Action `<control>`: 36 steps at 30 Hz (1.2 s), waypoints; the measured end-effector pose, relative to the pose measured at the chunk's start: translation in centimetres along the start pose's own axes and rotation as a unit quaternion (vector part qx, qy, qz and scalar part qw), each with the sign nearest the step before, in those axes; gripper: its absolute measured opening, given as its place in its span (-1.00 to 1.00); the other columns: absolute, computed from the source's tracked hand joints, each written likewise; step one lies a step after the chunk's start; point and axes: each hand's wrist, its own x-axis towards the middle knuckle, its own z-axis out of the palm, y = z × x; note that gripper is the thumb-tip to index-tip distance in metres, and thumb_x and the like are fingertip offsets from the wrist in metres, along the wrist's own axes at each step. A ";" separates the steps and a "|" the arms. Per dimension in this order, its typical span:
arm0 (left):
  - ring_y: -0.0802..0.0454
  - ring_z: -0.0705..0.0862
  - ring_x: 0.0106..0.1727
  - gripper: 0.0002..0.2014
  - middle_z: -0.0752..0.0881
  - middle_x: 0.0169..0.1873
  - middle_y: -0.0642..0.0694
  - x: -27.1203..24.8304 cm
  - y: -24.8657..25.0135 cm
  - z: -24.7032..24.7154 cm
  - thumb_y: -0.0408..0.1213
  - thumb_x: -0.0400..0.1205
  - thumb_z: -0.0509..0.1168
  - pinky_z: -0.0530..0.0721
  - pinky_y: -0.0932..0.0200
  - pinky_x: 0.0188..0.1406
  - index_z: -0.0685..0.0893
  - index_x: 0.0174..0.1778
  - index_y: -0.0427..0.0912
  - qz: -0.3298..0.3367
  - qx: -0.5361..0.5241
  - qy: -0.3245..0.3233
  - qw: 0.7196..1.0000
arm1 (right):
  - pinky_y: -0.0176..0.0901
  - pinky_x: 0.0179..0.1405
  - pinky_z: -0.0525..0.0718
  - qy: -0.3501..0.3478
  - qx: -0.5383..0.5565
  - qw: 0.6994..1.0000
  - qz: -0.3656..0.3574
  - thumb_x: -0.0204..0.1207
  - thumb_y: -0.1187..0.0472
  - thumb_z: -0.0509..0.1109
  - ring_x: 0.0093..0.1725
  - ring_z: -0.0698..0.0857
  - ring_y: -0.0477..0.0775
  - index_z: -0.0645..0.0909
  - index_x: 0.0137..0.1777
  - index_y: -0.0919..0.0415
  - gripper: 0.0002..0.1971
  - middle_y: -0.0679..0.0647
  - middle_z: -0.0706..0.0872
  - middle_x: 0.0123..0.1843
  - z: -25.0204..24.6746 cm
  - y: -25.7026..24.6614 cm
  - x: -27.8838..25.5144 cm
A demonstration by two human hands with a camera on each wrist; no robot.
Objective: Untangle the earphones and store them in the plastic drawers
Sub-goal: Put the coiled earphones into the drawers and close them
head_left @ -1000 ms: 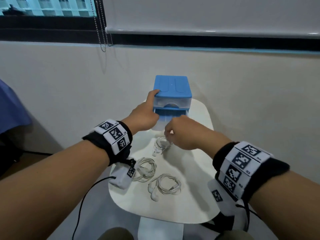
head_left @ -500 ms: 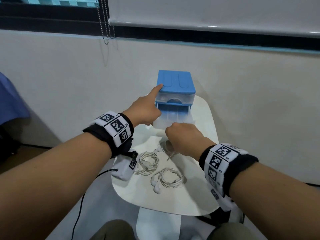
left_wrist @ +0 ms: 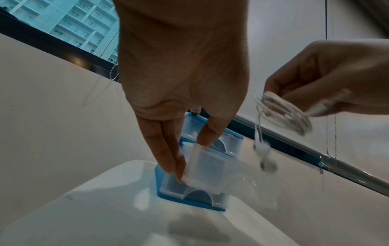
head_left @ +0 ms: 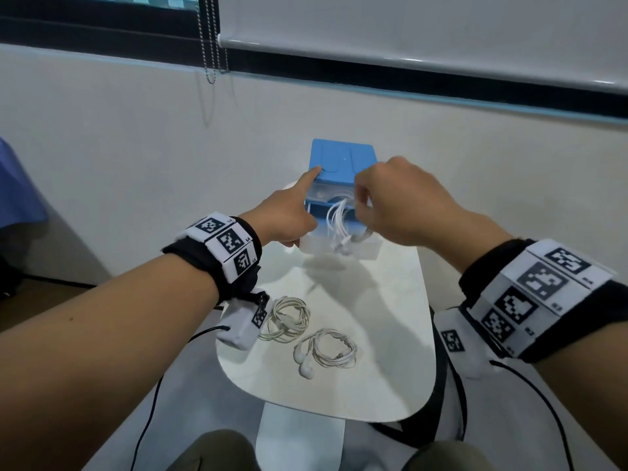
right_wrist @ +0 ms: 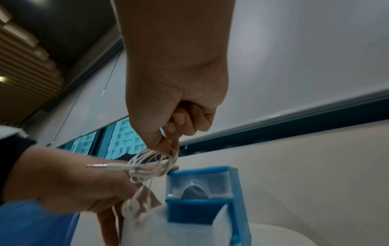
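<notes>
White and rounded, the counter (head_left: 390, 334) stands against a pale wall under a window with a roller blind (head_left: 407, 25). At its far edge sits the blue drawer unit (head_left: 343, 161), with its middle clear drawer (head_left: 339, 248) pulled out. The left hand (head_left: 289, 215) steadies the unit: its forefinger lies straight on the blue top, and its other straight fingers (left_wrist: 168, 149) touch the open drawer's side. The right hand (head_left: 401, 205) pinches a coiled earphone (head_left: 336, 222) between thumb and forefinger, so the coil hangs just above the open drawer, its buds dangling lowest. Two more coiled earphones (head_left: 285, 317) (head_left: 326, 348) lie side by side near the counter's near left edge.
</notes>
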 end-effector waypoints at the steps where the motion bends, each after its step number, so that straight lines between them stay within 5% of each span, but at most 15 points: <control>1: -0.19 0.77 -0.23 -0.10 0.59 0.18 -0.16 -0.1 0.1 0.0 -0.44 0.70 0.21 0.86 -0.17 0.04 -0.07 0.79 0.39 0.001 -0.004 -0.003 1.000 | 0.05 -0.15 0.66 0.027 0.006 1.000 0.013 0.60 0.16 0.34 -0.05 0.67 0.32 0.67 -0.02 0.15 -0.89 0.17 0.66 -0.04 -0.5 0.2 0.4; 6: -0.33 0.85 -0.06 -0.06 0.61 0.18 -0.22 -0.2 0.0 -0.2 -0.44 0.68 0.24 0.86 -0.20 0.07 -0.08 0.77 0.43 -0.004 -0.021 -0.026 0.999 | 0.00 -0.26 0.60 0.110 0.033 0.988 0.102 0.56 0.18 0.33 -0.18 0.65 0.29 0.65 -0.06 0.21 -0.89 0.16 0.64 -0.10 -0.4 0.9 2.6; 11: -0.16 0.81 -0.20 -0.02 0.59 0.19 -0.19 -0.2 -0.4 -0.8 -0.44 0.68 0.29 0.88 -0.13 0.03 -0.09 0.74 0.53 -0.003 -0.043 -0.054 0.998 | -0.16 -0.49 0.34 0.013 0.124 0.973 0.192 0.47 0.20 0.40 -0.38 0.54 0.10 0.47 -0.26 0.17 -0.84 0.10 0.56 -0.22 4.2 1.4 4.4; 15: -0.11 0.80 -0.24 -0.01 0.58 0.18 -0.17 -0.3 -0.3 -1.0 -0.44 0.68 0.29 0.88 -0.07 0.01 -0.10 0.73 0.54 -0.003 -0.048 -0.067 0.997 | -0.17 -0.46 0.38 -0.052 0.127 0.971 0.197 0.52 0.17 0.40 -0.31 0.55 0.02 0.42 -0.21 0.11 -0.81 0.03 0.56 -0.20 7.5 0.9 4.6; 20: -0.09 0.80 -0.26 -0.03 0.61 0.07 -0.01 -0.1 -0.4 -0.8 -0.43 0.68 0.30 0.89 -0.06 -0.03 -0.06 0.72 0.56 -0.001 -0.054 -0.059 0.997 | -0.04 -0.16 0.54 -0.066 0.020 0.986 0.152 0.57 0.12 0.36 -0.10 0.61 0.17 0.43 0.00 0.14 -0.83 0.04 0.53 -0.13 6.7 -0.4 4.0; 24: -0.09 0.80 -0.28 -0.03 0.57 -0.01 0.14 -0.1 -0.4 -0.7 -0.42 0.66 0.30 0.89 -0.05 -0.05 -0.05 0.72 0.55 0.002 -0.058 -0.053 0.997 | -0.03 -0.19 0.53 -0.081 -0.053 0.989 0.111 0.63 0.14 0.30 -0.16 0.58 0.17 0.44 -0.02 0.12 -0.90 0.05 0.53 -0.13 6.4 0.2 3.8; 31: -0.14 0.84 -0.17 -0.13 0.72 0.15 -0.14 0.3 -0.4 -0.6 -0.36 0.67 0.29 0.83 -0.16 0.12 0.05 0.71 0.50 0.013 -0.031 -0.022 0.999 | 0.00 -0.24 0.51 0.050 0.090 0.994 0.044 0.62 -0.10 0.35 -0.13 0.59 0.14 0.55 -0.02 0.03 -0.79 -0.09 0.52 -0.22 4.7 2.3 1.9; 33: -0.12 0.83 -0.13 -0.15 0.71 0.13 -0.10 0.4 -0.5 -0.6 -0.34 0.68 0.30 0.83 -0.12 0.12 0.05 0.71 0.49 0.015 -0.029 -0.022 0.999 | 0.02 -0.10 0.57 0.031 0.142 0.989 -0.030 0.57 -0.20 0.36 -0.07 0.58 0.05 0.62 0.02 -0.03 -0.74 -0.15 0.54 -0.15 4.7 2.5 0.8; 36: -0.19 0.82 0.03 -0.19 0.73 0.10 -0.16 0.7 -0.6 -0.4 -0.31 0.68 0.26 0.78 -0.16 0.13 0.07 0.68 0.50 0.009 -0.037 -0.018 0.999 | 0.11 0.19 0.46 -0.073 0.029 0.992 -0.101 0.59 -0.31 0.33 0.19 0.50 0.02 0.65 0.31 -0.13 -0.58 -0.14 0.58 0.10 5.8 2.2 0.0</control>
